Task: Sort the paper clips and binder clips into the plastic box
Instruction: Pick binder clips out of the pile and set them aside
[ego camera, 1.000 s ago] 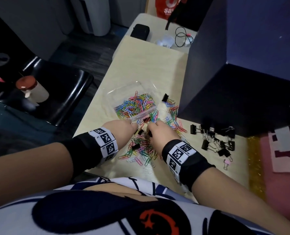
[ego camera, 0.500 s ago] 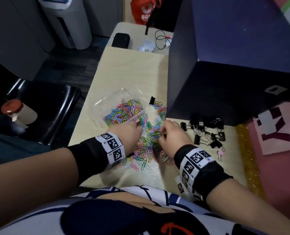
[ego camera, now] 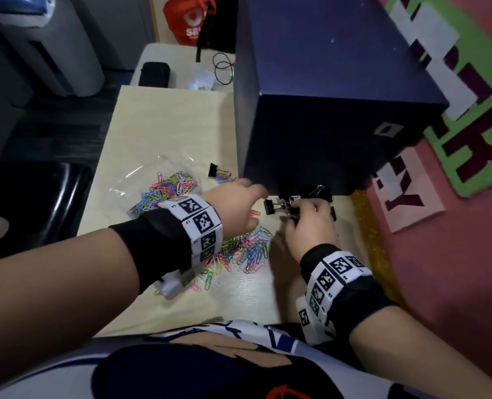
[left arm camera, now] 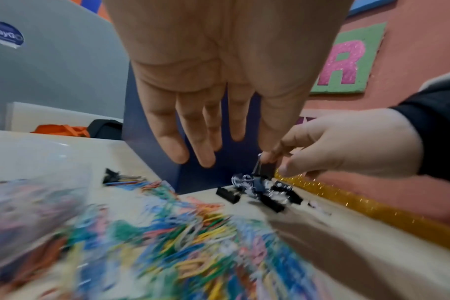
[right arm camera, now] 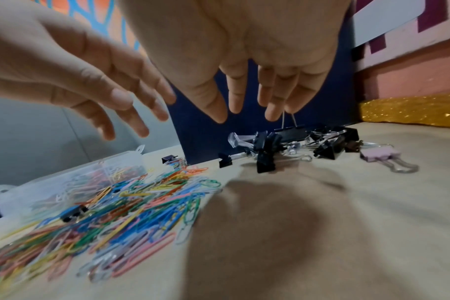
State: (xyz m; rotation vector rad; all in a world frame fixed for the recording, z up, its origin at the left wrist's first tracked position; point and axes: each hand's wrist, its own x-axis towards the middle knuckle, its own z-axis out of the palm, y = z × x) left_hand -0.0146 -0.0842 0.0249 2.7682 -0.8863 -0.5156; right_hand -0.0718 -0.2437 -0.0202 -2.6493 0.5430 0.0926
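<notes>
A clear plastic box (ego camera: 141, 180) holding coloured paper clips sits left of centre on the table. A loose pile of paper clips (ego camera: 247, 249) lies in front of it, also in the right wrist view (right arm camera: 131, 203). Black binder clips (right arm camera: 267, 146) are heaped by the dark blue box. My right hand (ego camera: 302, 207) pinches the wire handles of one black binder clip (right arm camera: 292, 131) just above that heap. My left hand (ego camera: 256, 194) hovers beside it with straight fingers (left arm camera: 200, 150) and holds nothing. One binder clip (ego camera: 216, 169) lies alone behind the paper clips.
A big dark blue box (ego camera: 325, 110) stands right behind the binder clips. A gold glitter strip (ego camera: 365, 226) edges the table on the right. A pink binder clip (right arm camera: 378, 153) lies right of the heap. A black chair (ego camera: 37, 203) stands to the left.
Both hands left the paper clip pile and moved right to the binder clip heap. My right hand took hold of a black binder clip; my left hand opened.
</notes>
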